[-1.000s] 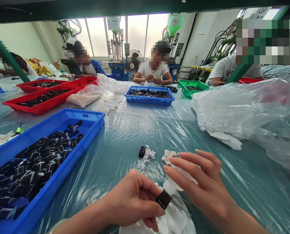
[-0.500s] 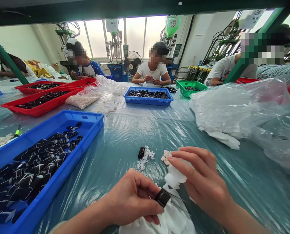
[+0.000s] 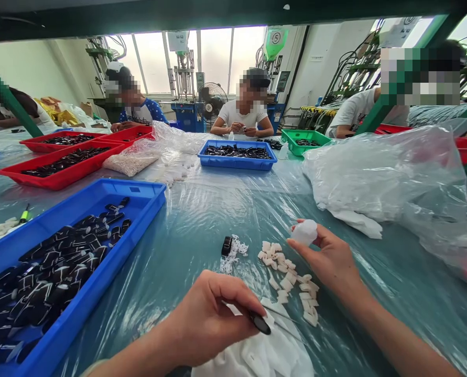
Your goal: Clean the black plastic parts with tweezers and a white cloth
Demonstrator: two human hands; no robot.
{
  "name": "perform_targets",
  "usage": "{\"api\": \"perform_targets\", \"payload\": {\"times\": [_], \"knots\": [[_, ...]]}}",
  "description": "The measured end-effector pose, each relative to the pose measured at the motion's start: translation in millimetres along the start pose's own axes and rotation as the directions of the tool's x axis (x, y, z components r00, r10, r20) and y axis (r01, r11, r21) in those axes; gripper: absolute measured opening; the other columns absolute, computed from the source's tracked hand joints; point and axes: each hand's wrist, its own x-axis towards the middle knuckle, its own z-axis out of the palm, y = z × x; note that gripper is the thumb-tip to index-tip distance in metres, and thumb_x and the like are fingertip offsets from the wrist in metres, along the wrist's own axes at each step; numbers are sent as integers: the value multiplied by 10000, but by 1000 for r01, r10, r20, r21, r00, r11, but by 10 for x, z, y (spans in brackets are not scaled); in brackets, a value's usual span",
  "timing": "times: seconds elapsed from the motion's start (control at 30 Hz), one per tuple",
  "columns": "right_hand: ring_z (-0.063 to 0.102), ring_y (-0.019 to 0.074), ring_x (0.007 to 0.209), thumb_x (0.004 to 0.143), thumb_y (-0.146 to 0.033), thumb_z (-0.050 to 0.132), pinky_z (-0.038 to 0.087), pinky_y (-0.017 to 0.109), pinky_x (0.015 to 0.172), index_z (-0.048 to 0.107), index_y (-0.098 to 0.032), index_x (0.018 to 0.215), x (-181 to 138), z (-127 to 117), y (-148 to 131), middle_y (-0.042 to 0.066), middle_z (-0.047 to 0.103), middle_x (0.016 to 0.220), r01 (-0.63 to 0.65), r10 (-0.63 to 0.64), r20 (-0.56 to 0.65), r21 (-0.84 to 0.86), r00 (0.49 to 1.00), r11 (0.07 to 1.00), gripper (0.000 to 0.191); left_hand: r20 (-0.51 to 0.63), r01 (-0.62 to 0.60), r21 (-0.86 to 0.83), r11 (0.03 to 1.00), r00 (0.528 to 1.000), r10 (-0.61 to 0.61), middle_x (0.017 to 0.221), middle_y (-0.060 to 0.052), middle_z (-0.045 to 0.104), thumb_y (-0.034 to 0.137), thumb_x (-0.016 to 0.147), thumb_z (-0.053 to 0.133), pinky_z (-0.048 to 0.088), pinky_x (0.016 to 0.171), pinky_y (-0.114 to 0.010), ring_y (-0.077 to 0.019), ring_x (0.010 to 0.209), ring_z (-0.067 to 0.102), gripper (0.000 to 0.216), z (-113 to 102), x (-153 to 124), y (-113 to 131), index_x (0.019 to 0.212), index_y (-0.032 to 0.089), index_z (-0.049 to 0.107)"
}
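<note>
My left hand (image 3: 221, 319) is closed, pinching a small glossy black part (image 3: 260, 322) between thumb and fingers, its oval face turned up. Thin metal prongs (image 3: 282, 313), like tweezers, extend to the right beside it; whether the hand holds them too is unclear. Beneath lies a crumpled white cloth (image 3: 257, 356). My right hand (image 3: 329, 256) is closed around a rounded, translucent white object (image 3: 304, 232) of a kind I cannot make out. Several small off-white pieces (image 3: 288, 277) are scattered between the hands. Another black part (image 3: 227, 246) sits by white shreds (image 3: 239, 247).
A large blue tray (image 3: 139, 225) of black parts stands at the left. Beyond are red trays (image 3: 56, 180), a smaller blue tray (image 3: 237, 163) and a green tray (image 3: 296, 146). A clear plastic bag (image 3: 382, 173) spreads at the right. Several people work across the table.
My right hand has moved up and right with the white object, uncovering the small off-white pieces. In my left hand, the black part has turned so that its oval face shows.
</note>
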Motion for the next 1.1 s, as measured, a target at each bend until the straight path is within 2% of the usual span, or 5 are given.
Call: {"api": "perform_targets", "payload": {"times": [0.5, 0.63, 0.73, 0.87, 1.1], "knots": [[638, 283, 852, 576, -388, 668, 537, 360, 645, 512, -138, 1095, 107, 26, 155, 125, 657, 947, -180, 182, -25, 56, 983, 982, 596, -132, 273, -138, 952, 948, -290, 645, -43, 655, 182, 632, 699, 480, 565, -208, -136, 597, 631, 124, 10, 21, 29, 725, 101, 687], [540, 347, 1034, 609, -432, 665, 508, 380, 653, 403, -150, 1234, 98, -150, -15, 199, 526, 1182, -120, 112, -170, -36, 979, 992, 734, -170, 291, -163, 943, 933, -317, 704, -67, 675, 186, 624, 696, 486, 545, -196, -138, 594, 639, 180, -2, 41, 53, 779, 94, 700], [495, 339, 1059, 702, -424, 592, 467, 407, 710, 501, -197, 1104, 20, -256, -230, 162, 512, 1167, 10, -37, -231, -119, 972, 993, 471, -174, 306, -175, 936, 926, -335, 724, -77, 680, 173, 617, 692, 486, 536, -188, -139, 600, 642, 222, -11, 49, 52, 824, 93, 708], [570, 235, 803, 737, -352, 563, 441, 363, 689, 583, -237, 628, -186, -182, -448, 37, 622, 745, 249, -254, -11, -171, 967, 953, 159, -178, 300, -204, 932, 924, -337, 697, -67, 674, 160, 616, 688, 478, 524, -172, -125, 587, 635, 247, -16, 55, 40, 853, 94, 711], [554, 214, 706, 743, -176, 506, 384, 297, 549, 590, -201, 590, -488, 114, -434, 55, 623, 695, 452, -341, 351, -310, 872, 837, 176, -178, 289, -215, 933, 928, -328, 667, -57, 662, 190, 626, 707, 473, 522, -163, -114, 576, 626, 240, -27, 58, 24, 843, 85, 705]]}}
